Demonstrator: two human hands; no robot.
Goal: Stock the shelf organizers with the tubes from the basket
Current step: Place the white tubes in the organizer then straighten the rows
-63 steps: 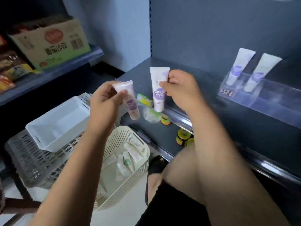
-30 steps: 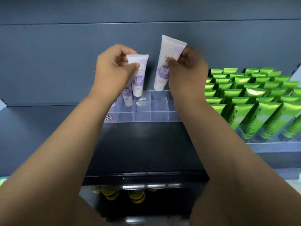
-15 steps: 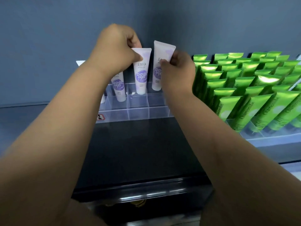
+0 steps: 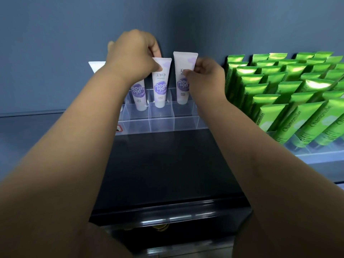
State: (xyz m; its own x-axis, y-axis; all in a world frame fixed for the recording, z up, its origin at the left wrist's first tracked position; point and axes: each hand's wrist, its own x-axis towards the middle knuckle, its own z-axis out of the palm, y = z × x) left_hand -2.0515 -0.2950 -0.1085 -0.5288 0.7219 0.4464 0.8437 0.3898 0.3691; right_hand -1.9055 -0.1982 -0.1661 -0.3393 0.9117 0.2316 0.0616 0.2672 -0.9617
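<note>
The left hand [image 4: 134, 56] pinches the crimped top corner of the first tube [image 4: 161, 86], white with a purple label, while the right hand [image 4: 206, 77] pinches the right edge of the matching second tube [image 4: 181, 84] just beside it. Both stand cap-down in the clear organizer's [image 4: 162, 125] back row, near the shelf's [image 4: 167, 164] rear edge.

In the clear acrylic divided organizer [image 4: 162, 125] at frame centre, three white plastic tubes with purple labels stand cap-down, near upright, in adjoining rear cells: left tube [image 4: 138, 95], middle tube [image 4: 161, 86], right tube [image 4: 183, 61].
</note>
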